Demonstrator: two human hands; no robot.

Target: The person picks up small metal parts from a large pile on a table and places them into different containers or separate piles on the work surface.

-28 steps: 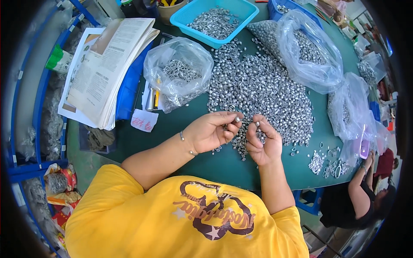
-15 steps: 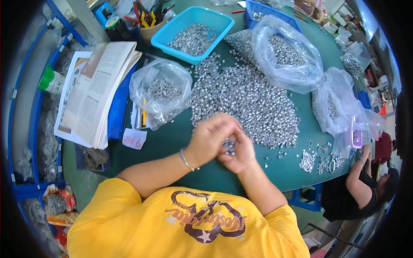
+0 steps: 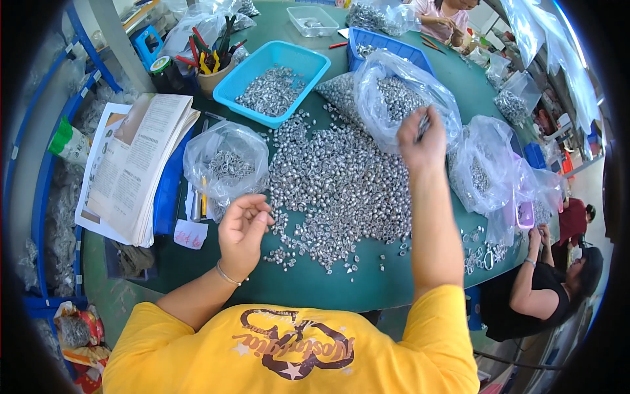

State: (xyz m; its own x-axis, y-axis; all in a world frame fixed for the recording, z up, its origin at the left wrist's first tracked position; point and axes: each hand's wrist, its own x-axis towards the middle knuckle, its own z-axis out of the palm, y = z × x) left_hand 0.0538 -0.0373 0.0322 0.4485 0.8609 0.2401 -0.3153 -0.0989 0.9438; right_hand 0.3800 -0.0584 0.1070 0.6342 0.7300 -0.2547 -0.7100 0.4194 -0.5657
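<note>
My right hand (image 3: 423, 139) is raised over the front of a clear plastic bag (image 3: 438, 85) at the back right. Its fingers are curled round several small silver metal pieces (image 3: 423, 126), partly hidden in the palm. Near the left front edge of a heap of small rounded silver metal pieces (image 3: 341, 184), my left hand (image 3: 243, 230) hovers with loosely bent fingers and its thumb apart. Nothing shows between them. The bag holds more silver pieces (image 3: 397, 97). A turquoise basket (image 3: 222, 90) behind the heap contains similar pieces.
A clear bag of metal rings (image 3: 252, 141) stands left of the heap, beside stacked newspapers (image 3: 134, 164). Further back are a tool pot (image 3: 213, 80) and a blue basket (image 3: 420, 62). More filled bags (image 3: 476, 171) stand at right. Other people (image 3: 541, 289) sit at right and far back.
My hands have come apart from above the heap's front edge. The right went up and right to the bag with pieces; the left went left. The view has shifted, showing more loose pieces at the front.
</note>
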